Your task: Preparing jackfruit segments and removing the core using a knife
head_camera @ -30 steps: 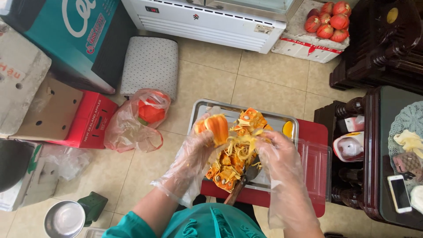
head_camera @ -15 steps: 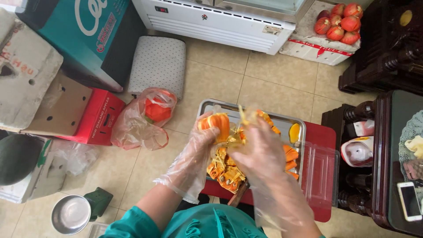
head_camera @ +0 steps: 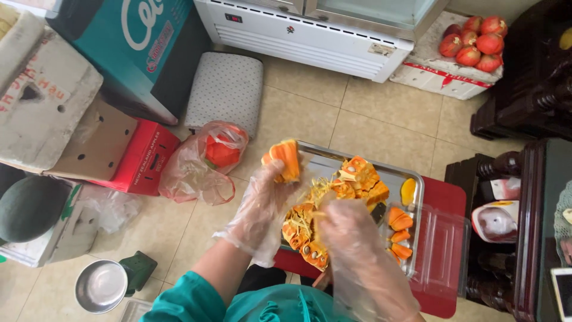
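My left hand point(head_camera: 262, 206), in a clear plastic glove, grips an orange piece of fruit point(head_camera: 285, 158) above the left edge of a metal tray point(head_camera: 411, 179). My right hand point(head_camera: 345, 229), also gloved, hangs over the tray's middle and holds pale yellow fibres point(head_camera: 320, 191) pulled from the fruit. The tray carries several orange fruit chunks point(head_camera: 357, 179) and cleaned segments point(head_camera: 399, 229) at its right side. It rests on a red stool point(head_camera: 450, 200).
A plastic bag with orange scraps point(head_camera: 205, 161) lies left of the tray. A clear plastic box point(head_camera: 444, 250) sits beside the tray on the right. A steel bowl point(head_camera: 100, 286), a red carton point(head_camera: 143, 158), a watermelon point(head_camera: 27, 209) and a box of red fruit point(head_camera: 473, 42) stand around on the tiled floor.
My right hand has moved from the tray's right side to its middle and down toward me, drawing fibres along. The left hand keeps the fruit piece raised.
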